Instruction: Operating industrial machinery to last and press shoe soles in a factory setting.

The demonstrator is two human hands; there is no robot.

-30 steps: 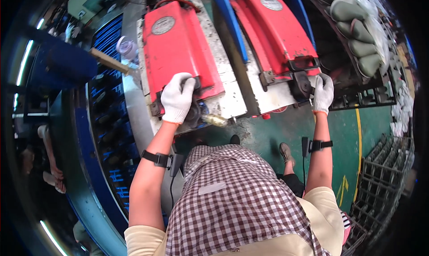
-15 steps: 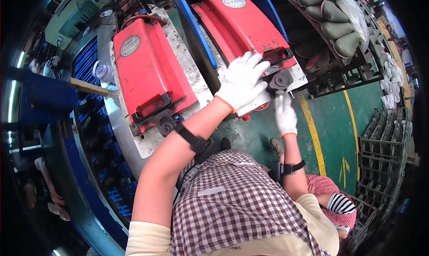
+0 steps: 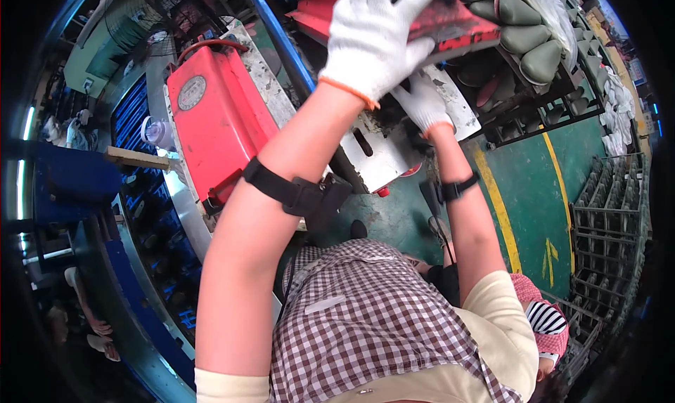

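The red cover [image 3: 450, 34] of the right-hand machine is tilted up, its front edge lifted off the white machine bed [image 3: 373, 165]. My left hand [image 3: 373, 41], in a white glove with an orange cuff, is against the raised cover with its fingers spread. Below that edge, my right hand [image 3: 425, 104], gloved the same way, reaches into the gap over the bed. Its fingertips are partly hidden, and I cannot make out what they touch. A second machine with its red cover [image 3: 218, 115] down stands to the left.
Grey-green shoe lasts [image 3: 524, 37] are piled on a rack at the right. A blue bar [image 3: 278, 34] runs between the machines. Wire racks [image 3: 608, 234] stand on the green floor. Close on my right is a person in a pink checked garment [image 3: 559, 340].
The right machine's red cover has swung up from its lowered position. My left hand has risen with it, and my right hand has moved from the front latch area into the gap underneath.
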